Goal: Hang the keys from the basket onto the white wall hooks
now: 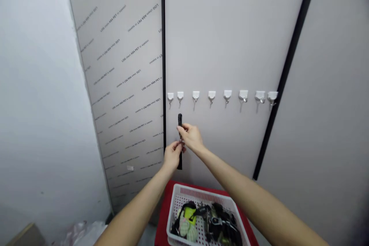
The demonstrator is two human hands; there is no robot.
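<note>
A narrow black strap [180, 120] is held upright in front of the light wall panel, a little below the row of white hooks. Its top end is folded into a loop, and a flat dark end hangs lower down. My right hand [190, 135] pinches the strap in its upper part. Just below, my left hand [173, 154] grips its middle, where something small and shiny shows between the fingers. Nearest above the strap is a white adhesive hook [180, 96] with a metal prong. The fingers partly hide the middle of the strap.
Several more white hooks [227, 95] run along the panel to the right. Below, a white plastic basket [201, 193] holds black straps, a yellow-green item [189, 214] and pale striped pieces [187, 230]. It stands on a red surface [162, 223]. Plastic bags [86, 233] lie lower left.
</note>
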